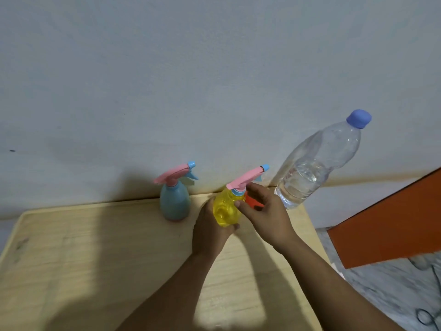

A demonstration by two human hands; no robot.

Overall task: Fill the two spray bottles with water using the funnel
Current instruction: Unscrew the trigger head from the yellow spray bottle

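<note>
Here, yellow spray bottle [225, 211] near table's [95, 247] back edge.

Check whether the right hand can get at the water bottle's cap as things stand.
Probably yes. The right hand sits at the yellow spray bottle, just beside the water bottle, and nothing stands between it and the blue cap. It would have to leave the sprayer first.

A pale wooden table [119, 259] stands pushed against the wall. On it, just left of the fingers [238, 204], a blue spray bottle [175, 201] stands upright with its pink trigger head on. Just right of the fingers stands a clear water bottle [315, 168], blue-capped and partly full. An orange object [253, 202] sits behind the fingers, mostly hidden.
</note>
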